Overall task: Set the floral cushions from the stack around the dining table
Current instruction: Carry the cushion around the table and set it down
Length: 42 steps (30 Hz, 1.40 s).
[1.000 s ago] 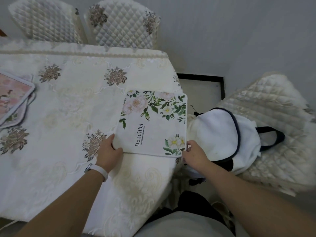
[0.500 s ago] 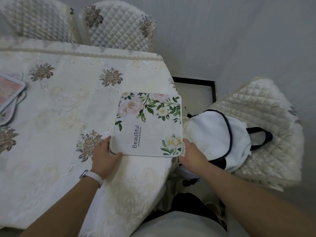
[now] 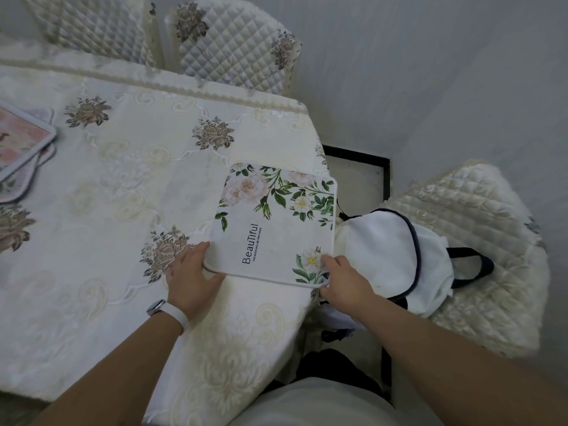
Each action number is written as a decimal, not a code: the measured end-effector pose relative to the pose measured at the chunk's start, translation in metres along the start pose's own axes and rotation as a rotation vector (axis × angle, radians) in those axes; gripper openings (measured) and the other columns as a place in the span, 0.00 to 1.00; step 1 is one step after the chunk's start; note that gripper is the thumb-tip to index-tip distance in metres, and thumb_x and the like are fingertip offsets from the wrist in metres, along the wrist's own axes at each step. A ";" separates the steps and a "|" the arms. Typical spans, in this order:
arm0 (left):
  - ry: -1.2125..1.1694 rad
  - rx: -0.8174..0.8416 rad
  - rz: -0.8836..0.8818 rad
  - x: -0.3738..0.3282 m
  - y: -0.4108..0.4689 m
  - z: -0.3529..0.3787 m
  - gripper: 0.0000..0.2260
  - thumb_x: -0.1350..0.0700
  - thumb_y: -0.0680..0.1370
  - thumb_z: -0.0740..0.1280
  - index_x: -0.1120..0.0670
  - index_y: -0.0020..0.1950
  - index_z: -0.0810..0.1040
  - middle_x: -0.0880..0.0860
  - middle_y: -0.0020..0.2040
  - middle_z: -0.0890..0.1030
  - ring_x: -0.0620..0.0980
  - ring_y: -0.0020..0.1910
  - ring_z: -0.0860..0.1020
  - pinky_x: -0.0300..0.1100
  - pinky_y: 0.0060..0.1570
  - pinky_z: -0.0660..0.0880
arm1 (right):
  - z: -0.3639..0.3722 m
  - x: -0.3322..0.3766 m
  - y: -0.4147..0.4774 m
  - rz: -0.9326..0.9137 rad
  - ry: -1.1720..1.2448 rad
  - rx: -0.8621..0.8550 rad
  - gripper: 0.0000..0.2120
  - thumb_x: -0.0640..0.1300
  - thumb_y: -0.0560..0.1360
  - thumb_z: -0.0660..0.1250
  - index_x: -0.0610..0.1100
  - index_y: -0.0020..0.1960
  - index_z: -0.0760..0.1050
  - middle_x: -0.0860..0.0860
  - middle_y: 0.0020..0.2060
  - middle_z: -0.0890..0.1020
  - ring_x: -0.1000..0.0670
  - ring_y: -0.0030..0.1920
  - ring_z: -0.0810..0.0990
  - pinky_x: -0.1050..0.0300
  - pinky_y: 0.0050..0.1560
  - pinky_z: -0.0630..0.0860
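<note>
A flat white floral cushion (image 3: 276, 229) printed with "Beautiful" lies on the dining table (image 3: 123, 210) near its right edge. My left hand (image 3: 192, 273) holds the cushion's near left corner, fingers tucked under the edge. My right hand (image 3: 344, 279) grips the near right corner, thumb on top. The stack of pink floral cushions (image 3: 21, 149) sits at the table's far left, cut off by the frame.
A white backpack with dark trim (image 3: 396, 256) rests on a quilted chair (image 3: 479, 247) right of the table. Two quilted chair backs (image 3: 233, 47) stand at the far side. A cream embroidered cloth covers the table. Grey walls close off the right.
The cushion has stayed in nearly the same spot at the table's right edge. Both hands remain on its near corners. The view has shifted slightly.
</note>
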State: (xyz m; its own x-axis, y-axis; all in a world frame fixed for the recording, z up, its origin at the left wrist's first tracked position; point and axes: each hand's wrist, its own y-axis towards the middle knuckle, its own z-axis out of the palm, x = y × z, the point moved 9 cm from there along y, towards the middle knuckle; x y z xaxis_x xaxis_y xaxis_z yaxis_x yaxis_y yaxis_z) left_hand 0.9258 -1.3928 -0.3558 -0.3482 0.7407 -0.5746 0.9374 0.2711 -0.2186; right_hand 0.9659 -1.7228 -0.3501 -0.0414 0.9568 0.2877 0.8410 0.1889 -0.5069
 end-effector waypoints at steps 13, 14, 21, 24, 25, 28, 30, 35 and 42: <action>0.041 -0.039 -0.001 0.000 -0.004 -0.002 0.32 0.49 0.71 0.73 0.49 0.72 0.67 0.48 0.72 0.69 0.54 0.72 0.62 0.58 0.70 0.58 | -0.001 -0.001 -0.001 -0.048 -0.097 -0.027 0.28 0.53 0.75 0.64 0.50 0.72 0.62 0.48 0.61 0.70 0.45 0.50 0.77 0.48 0.44 0.79; 0.036 -0.036 -0.001 0.000 -0.004 -0.002 0.32 0.49 0.71 0.73 0.50 0.72 0.67 0.49 0.72 0.70 0.55 0.72 0.63 0.58 0.70 0.58 | -0.002 -0.001 -0.001 -0.052 -0.109 -0.035 0.27 0.53 0.75 0.64 0.50 0.72 0.61 0.48 0.62 0.69 0.44 0.50 0.78 0.48 0.43 0.79; -0.160 0.008 -0.038 -0.003 -0.014 -0.009 0.31 0.51 0.72 0.71 0.53 0.73 0.66 0.54 0.70 0.71 0.56 0.68 0.69 0.57 0.67 0.67 | -0.008 0.004 -0.019 -0.041 -0.152 -0.130 0.21 0.54 0.76 0.60 0.48 0.67 0.66 0.49 0.59 0.70 0.46 0.50 0.75 0.50 0.41 0.77; -0.193 -0.044 -0.049 -0.003 -0.027 -0.031 0.28 0.56 0.75 0.71 0.52 0.73 0.68 0.52 0.69 0.73 0.54 0.66 0.72 0.48 0.63 0.69 | -0.023 0.010 -0.023 -0.099 -0.141 -0.162 0.18 0.51 0.78 0.59 0.47 0.66 0.69 0.49 0.61 0.71 0.46 0.52 0.75 0.52 0.43 0.77; -0.130 -0.063 -0.003 -0.008 -0.033 -0.040 0.25 0.54 0.75 0.70 0.52 0.72 0.70 0.52 0.68 0.74 0.54 0.65 0.73 0.47 0.62 0.69 | -0.029 0.015 -0.023 -0.141 -0.128 -0.165 0.18 0.50 0.78 0.59 0.47 0.67 0.70 0.50 0.62 0.72 0.46 0.54 0.76 0.52 0.45 0.77; 0.069 -0.066 0.158 -0.031 -0.052 -0.064 0.23 0.44 0.73 0.62 0.52 0.65 0.77 0.52 0.64 0.78 0.54 0.60 0.76 0.46 0.60 0.69 | -0.051 0.040 -0.021 -0.320 -0.112 -0.172 0.19 0.45 0.78 0.60 0.46 0.69 0.71 0.49 0.65 0.73 0.46 0.58 0.75 0.52 0.51 0.77; 0.148 -0.098 0.191 -0.045 -0.068 -0.080 0.25 0.42 0.72 0.58 0.52 0.63 0.78 0.51 0.60 0.80 0.53 0.58 0.77 0.46 0.58 0.71 | -0.068 0.062 -0.025 -0.425 -0.095 -0.189 0.20 0.45 0.78 0.60 0.44 0.69 0.71 0.49 0.65 0.73 0.46 0.60 0.75 0.52 0.54 0.76; 0.225 -0.247 0.127 -0.074 -0.110 -0.125 0.24 0.41 0.73 0.58 0.51 0.63 0.78 0.50 0.60 0.80 0.52 0.58 0.77 0.48 0.58 0.73 | -0.104 0.127 -0.050 -0.644 -0.085 -0.231 0.21 0.50 0.80 0.58 0.46 0.72 0.68 0.51 0.69 0.71 0.49 0.66 0.70 0.52 0.64 0.71; 0.213 -0.384 -0.076 -0.071 -0.192 -0.155 0.24 0.42 0.72 0.61 0.51 0.64 0.77 0.48 0.60 0.79 0.51 0.60 0.76 0.49 0.59 0.73 | -0.102 0.192 -0.094 -0.889 -0.057 -0.164 0.22 0.51 0.80 0.57 0.46 0.72 0.67 0.51 0.70 0.70 0.48 0.68 0.67 0.51 0.66 0.68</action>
State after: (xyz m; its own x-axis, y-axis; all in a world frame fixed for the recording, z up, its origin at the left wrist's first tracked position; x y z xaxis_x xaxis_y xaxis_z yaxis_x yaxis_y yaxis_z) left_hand 0.7718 -1.4020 -0.1509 -0.4452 0.8087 -0.3845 0.8573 0.5089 0.0778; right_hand 0.9339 -1.5799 -0.1644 -0.7354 0.4829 0.4753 0.5519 0.8339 0.0067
